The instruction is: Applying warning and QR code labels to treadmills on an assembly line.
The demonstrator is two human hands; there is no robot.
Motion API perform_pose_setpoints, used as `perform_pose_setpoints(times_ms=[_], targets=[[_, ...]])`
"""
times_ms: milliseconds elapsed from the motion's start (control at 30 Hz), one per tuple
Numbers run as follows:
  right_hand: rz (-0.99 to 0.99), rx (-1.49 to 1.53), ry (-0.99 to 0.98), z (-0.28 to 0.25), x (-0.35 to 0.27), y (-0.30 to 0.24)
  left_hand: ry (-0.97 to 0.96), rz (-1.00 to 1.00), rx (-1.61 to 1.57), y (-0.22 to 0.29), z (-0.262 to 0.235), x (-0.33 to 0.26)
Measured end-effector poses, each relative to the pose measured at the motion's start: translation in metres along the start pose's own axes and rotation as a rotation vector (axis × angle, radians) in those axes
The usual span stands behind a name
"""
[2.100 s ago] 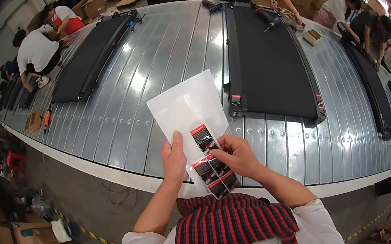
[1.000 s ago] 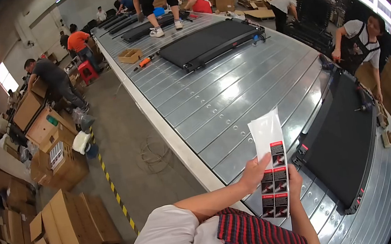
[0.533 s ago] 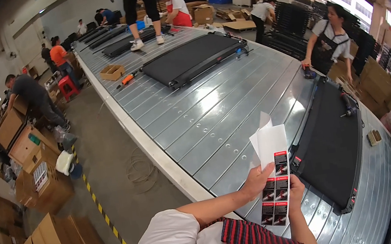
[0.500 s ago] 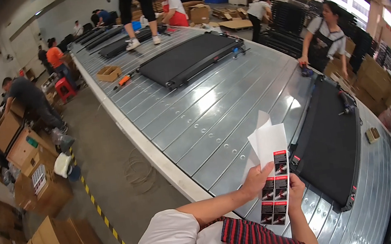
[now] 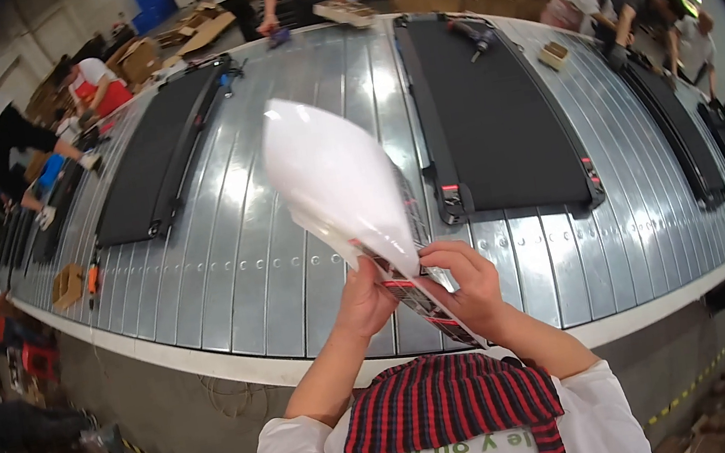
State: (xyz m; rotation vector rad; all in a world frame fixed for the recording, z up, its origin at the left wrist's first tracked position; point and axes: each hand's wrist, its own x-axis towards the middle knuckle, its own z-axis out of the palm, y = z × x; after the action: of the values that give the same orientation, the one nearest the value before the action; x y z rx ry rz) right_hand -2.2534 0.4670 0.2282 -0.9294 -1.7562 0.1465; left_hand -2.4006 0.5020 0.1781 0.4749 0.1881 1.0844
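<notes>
A bundle of white sticker sheets (image 5: 341,174) stands tilted in front of me, its top curled over to the left. Its lower part carries printed labels (image 5: 424,299) in red, black and white. My left hand (image 5: 366,300) is closed on the left edge of the sheets. At the right edge, my right hand (image 5: 466,284) pinches a sheet between thumb and fingers. Beyond the right hand lies a black framed panel (image 5: 495,111) with small red-marked labels on its near corners. The sheets hide part of the metal table under them.
The slatted metal table (image 5: 250,284) stretches across. Another black panel (image 5: 156,158) lies left, near an orange-handled tool (image 5: 93,278) and small cardboard box (image 5: 68,286). A power drill (image 5: 475,37) rests on the right panel. Co-workers stand opposite; one person (image 5: 6,128) stands on the table.
My view has swung right, facing the table squarely. The sheets have turned from label side toward me to nearly edge-on, and my right hand has moved up to pinch their edge.
</notes>
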Motion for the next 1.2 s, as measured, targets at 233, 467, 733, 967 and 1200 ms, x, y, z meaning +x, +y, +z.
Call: perform_pose_setpoints(times_ms=[233,467,733,967,1200], targets=[[0.045,-0.029,0.011,0.004,-0.003,-0.004,0.012,-0.078,0.093,0.005,-0.011,-0.001],[0.179,0.076,-0.061,0.024,-0.018,0.008,0.144,0.034,0.158,0.011,-0.004,-0.007],[0.687,0.552,0.131,-0.022,-0.031,0.046,0.545,0.336,0.709,0.033,-0.005,0.001],[0.568,0.239,0.048,-0.055,-0.038,0.056,0.544,0.285,1.591,-0.013,0.018,0.02],[0.209,-0.194,-0.216,-0.067,-0.03,0.051,0.316,0.357,1.616,-0.091,0.025,0.062]])
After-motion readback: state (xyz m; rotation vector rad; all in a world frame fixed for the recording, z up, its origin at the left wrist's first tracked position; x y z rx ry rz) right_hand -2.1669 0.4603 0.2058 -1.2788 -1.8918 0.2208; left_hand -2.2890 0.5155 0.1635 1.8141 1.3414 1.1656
